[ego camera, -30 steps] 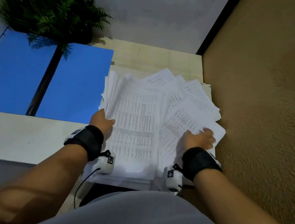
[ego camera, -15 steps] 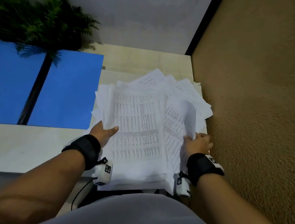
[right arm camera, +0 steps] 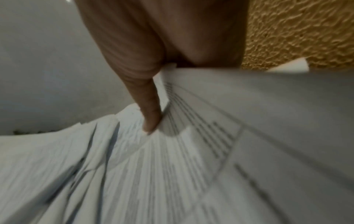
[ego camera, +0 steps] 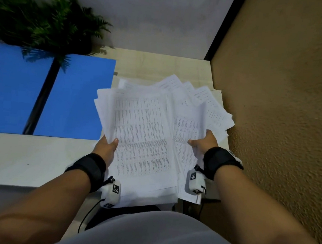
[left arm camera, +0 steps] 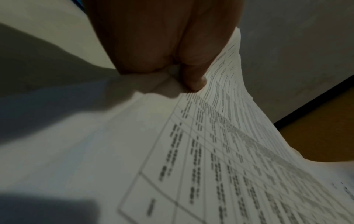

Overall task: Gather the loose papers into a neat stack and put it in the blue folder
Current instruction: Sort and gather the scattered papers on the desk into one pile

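Note:
A messy pile of printed white papers fans out in front of me, its far sheets splayed toward the right wall. My left hand grips the pile's left edge, thumb on top and fingers hidden beneath. My right hand holds the right-hand sheets the same way, thumb pressing down on the print. The blue folder lies open and flat on the table to the left, a dark spine down its middle.
A leafy green plant overhangs the folder's far edge. A rough tan wall runs close along the right of the papers. The pale table reaches left below the folder; its near edge is at my waist.
Both hands have drawn inward and taken hold of the pile's side edges. The spread sheets are pushed closer together and the near part of the pile has lifted toward me.

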Demonstrator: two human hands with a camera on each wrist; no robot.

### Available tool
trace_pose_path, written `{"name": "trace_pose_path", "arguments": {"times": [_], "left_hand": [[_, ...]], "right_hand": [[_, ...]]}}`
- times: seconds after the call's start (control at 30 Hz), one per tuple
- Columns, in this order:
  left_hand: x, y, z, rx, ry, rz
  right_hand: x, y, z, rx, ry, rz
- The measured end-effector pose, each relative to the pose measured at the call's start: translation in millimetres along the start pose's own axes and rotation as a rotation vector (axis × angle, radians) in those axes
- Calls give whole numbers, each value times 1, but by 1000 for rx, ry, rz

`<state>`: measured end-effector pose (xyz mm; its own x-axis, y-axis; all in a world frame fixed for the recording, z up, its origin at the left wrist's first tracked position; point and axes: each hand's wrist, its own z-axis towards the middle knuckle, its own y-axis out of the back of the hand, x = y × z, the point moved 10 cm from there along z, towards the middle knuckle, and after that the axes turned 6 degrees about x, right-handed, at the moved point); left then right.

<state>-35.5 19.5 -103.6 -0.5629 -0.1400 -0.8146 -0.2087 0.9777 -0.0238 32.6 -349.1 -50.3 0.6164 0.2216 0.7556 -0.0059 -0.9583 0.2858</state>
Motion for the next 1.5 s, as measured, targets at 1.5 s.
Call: {"name": "trace_pose_path", "arguments": {"times": [1.5], "left_hand": [[-36,-32,-26,233,73,136]], "right_hand": [[70,-61,-49,-81,338,-815]]}}
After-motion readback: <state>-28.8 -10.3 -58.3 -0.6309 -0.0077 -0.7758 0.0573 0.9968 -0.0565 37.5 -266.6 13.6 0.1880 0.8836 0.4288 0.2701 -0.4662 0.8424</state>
